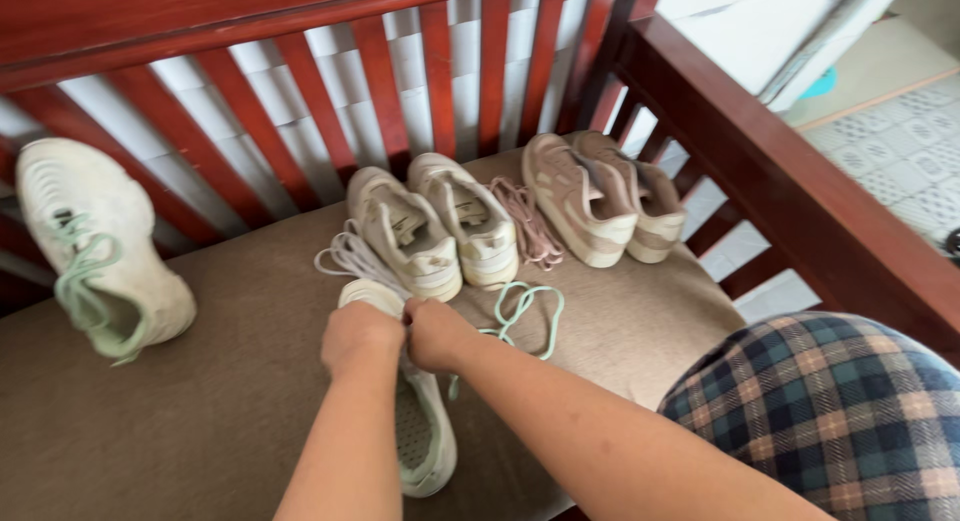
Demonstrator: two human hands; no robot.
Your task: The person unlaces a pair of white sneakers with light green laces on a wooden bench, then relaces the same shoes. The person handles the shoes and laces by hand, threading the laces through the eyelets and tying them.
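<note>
A white sneaker [425, 436] lies on the brown seat cushion [200, 411] below my hands. My left hand [358, 338] and my right hand [437, 333] are both closed over its toe end, fingers hidden. A mint green lace [525, 311] trails from under my right hand to the right. Its match, a white sneaker with mint green laces [95, 251], lies at the far left.
A cream pair of sneakers [435, 226] with a loose white lace [345, 256] sits behind my hands. A pinkish pair [600, 196] with a pink lace [525, 221] stands to the right. Red wooden slats [380, 81] and an armrest [800, 181] enclose the seat.
</note>
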